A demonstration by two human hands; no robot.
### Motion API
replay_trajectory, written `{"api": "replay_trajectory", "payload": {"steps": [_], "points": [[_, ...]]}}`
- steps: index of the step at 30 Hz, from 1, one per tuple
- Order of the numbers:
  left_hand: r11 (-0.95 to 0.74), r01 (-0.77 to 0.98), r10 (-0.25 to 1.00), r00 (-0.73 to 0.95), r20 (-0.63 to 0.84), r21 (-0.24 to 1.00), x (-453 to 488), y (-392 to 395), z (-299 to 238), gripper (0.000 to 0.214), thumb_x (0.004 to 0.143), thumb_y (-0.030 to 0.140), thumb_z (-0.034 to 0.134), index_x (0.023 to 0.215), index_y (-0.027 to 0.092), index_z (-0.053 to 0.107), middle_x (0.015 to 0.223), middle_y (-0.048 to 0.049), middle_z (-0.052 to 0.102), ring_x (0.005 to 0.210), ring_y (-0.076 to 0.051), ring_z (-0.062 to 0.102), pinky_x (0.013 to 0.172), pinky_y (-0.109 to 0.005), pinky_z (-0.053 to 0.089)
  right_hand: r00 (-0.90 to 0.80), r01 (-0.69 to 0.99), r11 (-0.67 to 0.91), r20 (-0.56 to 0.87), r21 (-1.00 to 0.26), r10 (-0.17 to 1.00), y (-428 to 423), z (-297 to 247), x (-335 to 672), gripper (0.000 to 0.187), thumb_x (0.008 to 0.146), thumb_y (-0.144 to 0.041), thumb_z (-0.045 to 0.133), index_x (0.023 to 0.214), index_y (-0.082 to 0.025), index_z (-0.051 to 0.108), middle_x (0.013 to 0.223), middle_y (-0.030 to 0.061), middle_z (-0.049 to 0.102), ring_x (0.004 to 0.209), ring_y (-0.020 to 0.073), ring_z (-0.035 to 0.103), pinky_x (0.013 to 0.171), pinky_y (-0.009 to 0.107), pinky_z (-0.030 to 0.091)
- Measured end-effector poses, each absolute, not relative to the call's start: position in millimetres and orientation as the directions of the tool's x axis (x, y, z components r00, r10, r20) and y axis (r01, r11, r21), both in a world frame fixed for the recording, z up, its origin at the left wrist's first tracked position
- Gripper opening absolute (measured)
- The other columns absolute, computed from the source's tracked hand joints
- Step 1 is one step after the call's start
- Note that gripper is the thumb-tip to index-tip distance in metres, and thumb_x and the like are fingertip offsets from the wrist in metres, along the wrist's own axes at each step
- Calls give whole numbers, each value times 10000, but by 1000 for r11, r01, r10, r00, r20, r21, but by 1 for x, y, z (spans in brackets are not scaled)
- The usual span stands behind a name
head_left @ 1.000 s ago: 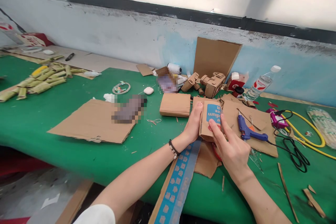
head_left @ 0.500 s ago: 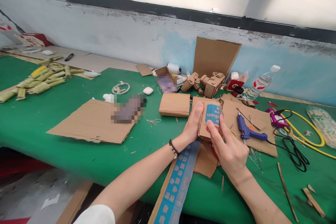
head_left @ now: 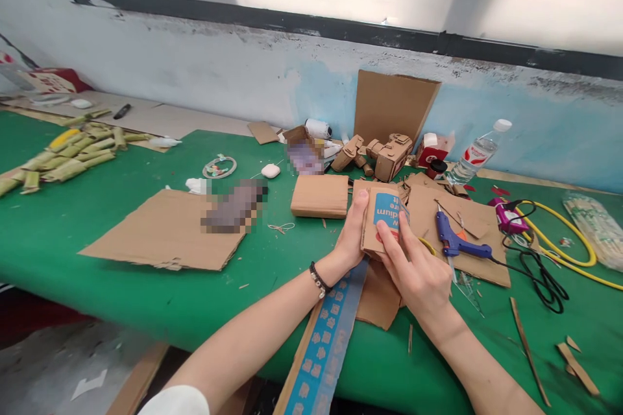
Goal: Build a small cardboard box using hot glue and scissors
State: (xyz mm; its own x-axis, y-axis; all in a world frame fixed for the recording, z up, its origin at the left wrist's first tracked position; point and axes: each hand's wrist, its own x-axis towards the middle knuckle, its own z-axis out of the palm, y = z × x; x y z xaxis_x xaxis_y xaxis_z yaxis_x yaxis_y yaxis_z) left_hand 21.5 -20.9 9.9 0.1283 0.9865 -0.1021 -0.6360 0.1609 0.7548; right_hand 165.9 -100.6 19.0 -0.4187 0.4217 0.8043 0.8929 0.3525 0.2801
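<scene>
Both hands are on a small cardboard box (head_left: 370, 225) with a blue printed label on its upper face. My left hand (head_left: 351, 233) grips its left side, thumb along the top edge. My right hand (head_left: 418, 269) presses extended fingers onto the label and right side; its other fingers curl out of sight beneath. Below the box lie a loose cardboard piece (head_left: 382, 301) and a long strip with blue printing (head_left: 324, 343), which reaches past the table's front edge. Just left of the box rests a flat cardboard block (head_left: 320, 196).
A blue glue gun (head_left: 455, 240) with a black cord lies on cardboard to the right. Behind stand a cardboard camera model (head_left: 392, 155) and a water bottle (head_left: 479, 152). A cardboard sheet (head_left: 160, 230) and dry stalk pieces (head_left: 82, 152) lie leftward on the green table (head_left: 272, 285).
The view has shifted slightly, moving the scene a little left. My right fingers sit a touch further over the box; both hands keep their hold on it.
</scene>
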Motion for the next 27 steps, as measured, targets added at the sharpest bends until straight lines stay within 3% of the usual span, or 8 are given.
{"api": "replay_trajectory", "payload": {"steps": [3,6,9,14,19,23,27], "points": [[83,-600,997,48,-68,796,23,-24,18,623,946,792,786,1212,235,708,1106,-61,817,1034,-275,806,970,-414,670,-414,899,336,796,281,442,-100,19,169,691,1189,-385,654,1833,-256,439,1528,194,792,995,205,904,739,240,592],[-32,-535,997,-78,-11,844,23,-27,21,559,967,759,799,1178,277,609,1090,-4,750,987,-213,759,908,-348,641,-399,905,338,790,258,466,-100,17,173,718,1177,-357,673,1843,-279,417,1561,185,775,934,182,891,730,238,578],[-108,-465,987,-155,39,879,21,-28,18,525,997,746,779,1169,290,586,1156,-9,733,1061,-212,738,952,-337,620,-384,907,354,789,226,480,-101,13,177,756,1156,-331,713,1846,-298,407,1595,179,755,893,166,880,716,235,565],[-122,-385,992,-37,117,915,20,-33,13,496,1066,741,678,1320,315,666,1398,-57,734,1311,-273,711,1157,-397,592,-354,917,357,779,179,517,-104,13,186,829,1148,-278,736,1868,-329,328,1648,180,707,900,165,882,702,247,555],[-186,-302,976,49,210,935,21,-40,18,544,1144,730,518,1487,321,625,1621,-72,655,1534,-306,619,1370,-489,463,-338,924,347,775,163,534,-108,14,188,837,1160,-289,724,1874,-351,290,1676,176,674,898,166,884,688,263,556],[-218,-264,971,39,236,940,20,-41,18,526,1169,702,478,1505,323,621,1636,-68,653,1559,-301,611,1400,-495,440,-358,916,357,772,182,525,-109,12,186,849,1149,-317,738,1875,-333,297,1684,174,661,898,194,889,705,273,590],[-209,-255,974,32,224,944,20,-38,14,503,1170,690,484,1484,326,633,1615,-61,673,1546,-299,631,1379,-488,478,-371,916,341,771,212,518,-108,9,186,865,1134,-233,739,1874,-338,305,1692,172,639,815,173,871,661,269,585]]}}
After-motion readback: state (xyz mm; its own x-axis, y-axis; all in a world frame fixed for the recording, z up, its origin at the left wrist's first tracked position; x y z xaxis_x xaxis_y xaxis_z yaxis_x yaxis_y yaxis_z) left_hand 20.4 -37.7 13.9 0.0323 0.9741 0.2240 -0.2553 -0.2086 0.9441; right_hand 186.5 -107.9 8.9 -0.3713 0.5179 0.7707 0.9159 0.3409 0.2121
